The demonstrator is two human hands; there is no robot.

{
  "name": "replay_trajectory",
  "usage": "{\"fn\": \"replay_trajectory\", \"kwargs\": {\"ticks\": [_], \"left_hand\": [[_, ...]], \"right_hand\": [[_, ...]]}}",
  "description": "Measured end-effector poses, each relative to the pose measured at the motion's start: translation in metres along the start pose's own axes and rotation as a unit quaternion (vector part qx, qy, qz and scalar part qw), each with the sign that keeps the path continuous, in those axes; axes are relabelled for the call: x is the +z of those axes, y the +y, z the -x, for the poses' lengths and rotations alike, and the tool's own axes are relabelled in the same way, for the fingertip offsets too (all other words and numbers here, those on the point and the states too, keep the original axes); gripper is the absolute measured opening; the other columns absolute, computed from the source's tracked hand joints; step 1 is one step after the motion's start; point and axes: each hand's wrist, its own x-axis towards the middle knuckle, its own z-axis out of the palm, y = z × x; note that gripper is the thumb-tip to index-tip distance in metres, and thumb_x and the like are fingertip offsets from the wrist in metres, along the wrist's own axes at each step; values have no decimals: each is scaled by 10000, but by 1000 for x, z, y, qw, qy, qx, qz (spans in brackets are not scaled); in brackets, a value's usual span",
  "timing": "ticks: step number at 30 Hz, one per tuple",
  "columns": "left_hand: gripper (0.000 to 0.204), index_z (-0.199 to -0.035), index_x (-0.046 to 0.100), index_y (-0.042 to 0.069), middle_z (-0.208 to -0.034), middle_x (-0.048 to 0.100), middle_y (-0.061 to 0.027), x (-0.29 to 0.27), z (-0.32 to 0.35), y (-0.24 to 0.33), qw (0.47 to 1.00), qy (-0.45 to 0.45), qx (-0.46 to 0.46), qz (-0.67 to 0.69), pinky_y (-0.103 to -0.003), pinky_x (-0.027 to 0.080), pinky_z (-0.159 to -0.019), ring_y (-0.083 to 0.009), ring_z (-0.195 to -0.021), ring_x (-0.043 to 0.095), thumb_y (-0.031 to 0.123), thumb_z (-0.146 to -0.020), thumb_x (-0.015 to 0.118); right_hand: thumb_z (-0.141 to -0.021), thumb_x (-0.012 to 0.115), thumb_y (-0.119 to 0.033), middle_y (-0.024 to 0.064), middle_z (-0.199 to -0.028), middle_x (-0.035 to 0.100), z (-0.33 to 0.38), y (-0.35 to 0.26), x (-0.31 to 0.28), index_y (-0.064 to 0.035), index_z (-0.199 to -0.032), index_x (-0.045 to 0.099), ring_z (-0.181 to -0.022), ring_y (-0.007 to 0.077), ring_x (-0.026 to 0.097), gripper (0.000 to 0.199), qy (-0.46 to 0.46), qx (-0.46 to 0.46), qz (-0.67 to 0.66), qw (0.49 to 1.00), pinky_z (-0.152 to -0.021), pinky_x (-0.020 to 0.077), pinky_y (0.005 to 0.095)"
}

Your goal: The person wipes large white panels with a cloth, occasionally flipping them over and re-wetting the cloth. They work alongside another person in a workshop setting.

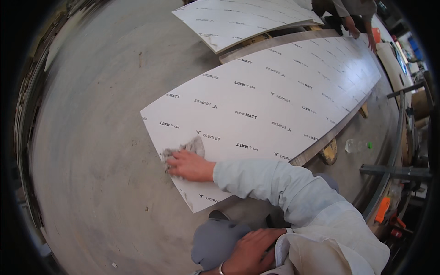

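My right hand (190, 166) is closed over a crumpled grey-white rag (196, 145) and presses it on the near left edge of a large white panel (220, 160). The panel's face carries rows of dark printed marks. Its arm, in a pale sleeve, reaches across from the lower right. My left hand (252, 251), with a bracelet at the wrist, lies by my grey-clad knee (213, 243) and a pale fold of clothing. Its fingers look stretched out and partly overlapped, with nothing seen in them.
Behind lies a second white printed panel (243, 20) on wooden supports. At the far right end, a co-worker's hands (370, 42) are by the panel. A clear plastic bottle (355, 145) with a green cap lies on the concrete floor (101, 151). A metal frame (394, 172) stands right.
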Motion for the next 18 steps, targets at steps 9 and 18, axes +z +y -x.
{"fn": "replay_trajectory", "kwargs": {"ticks": [9,18], "left_hand": [[477,-1329,623,22,-1186,710,-126,9,-19,-1,997,-60,31,-38,-366,549,-900,-297,-1058,694,54,-866,734],[453,-1310,626,10,-1187,720,-162,26,-62,-8,988,-35,18,-150,-362,570,-881,-314,-1014,717,25,-871,738]], "right_hand": [[-796,633,70,198,-1349,556,348,164,-237,-142,-1355,653,-1224,392,544,598,273,536,221,768,-997,512,473],[-828,624,-53,55,-1388,553,295,17,-113,-263,-1388,594,-1280,299,531,599,-42,183,129,974,-1127,408,538]]}}
